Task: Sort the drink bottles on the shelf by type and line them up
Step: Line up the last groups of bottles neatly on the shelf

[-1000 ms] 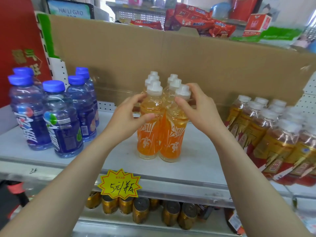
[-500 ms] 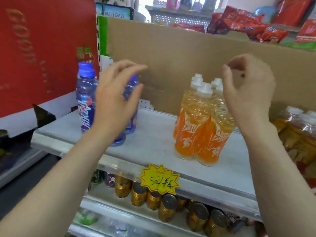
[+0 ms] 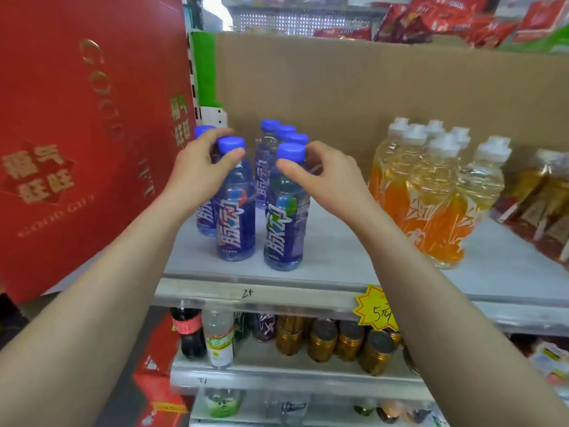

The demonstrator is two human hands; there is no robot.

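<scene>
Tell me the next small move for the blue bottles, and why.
Probably slide the front-left blue bottle rightward against the front-right blue bottle. The left hand grips the first by its neck and the right hand pinches the second's neck, yet bare shelf shows between the two columns, and the front-left one stands slightly further back.

Grey metal shelf [image 3: 323,272] backed by plain cardboard [image 3: 369,87], big red box [image 3: 77,118] with gold lettering at left, snack packs [image 3: 431,20] up top, yellow price tag [image 3: 374,309] on the front rail, gold cans [image 3: 320,340] on the tier below, even bright light.
</scene>
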